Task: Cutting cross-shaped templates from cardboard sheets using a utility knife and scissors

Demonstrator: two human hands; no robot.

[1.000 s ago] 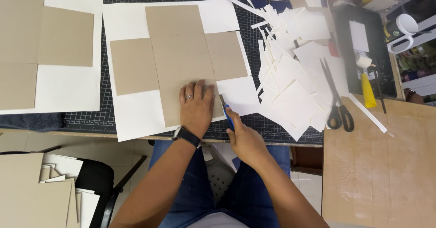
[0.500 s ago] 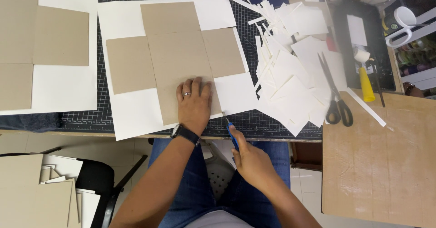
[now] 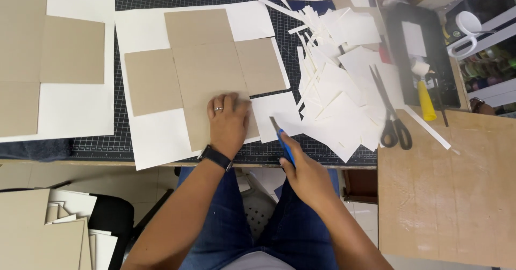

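Note:
My left hand (image 3: 228, 122) presses flat on a brown cardboard cross shape (image 3: 207, 66) that lies on a white paper sheet (image 3: 156, 135) over the dark cutting mat (image 3: 102, 146). A ring and a dark wristwatch are on that hand and wrist. My right hand (image 3: 303, 168) grips a blue-handled craft knife (image 3: 283, 141), its tip on the white paper just right of the cardboard's lower arm, near the mat's front edge.
A heap of white paper offcuts (image 3: 336, 92) lies right of the work. Black scissors (image 3: 392, 114), a black tray (image 3: 424, 39) with a yellow-handled tool (image 3: 424, 95), a wooden board (image 3: 446, 184) sit further right. More cardboard on white paper (image 3: 54, 60) lies left; board stacks (image 3: 43, 232) below.
My right hand has drawn the knife toward me along the paper, then back up to the sheet's edge. My left hand stays pressed on the cardboard.

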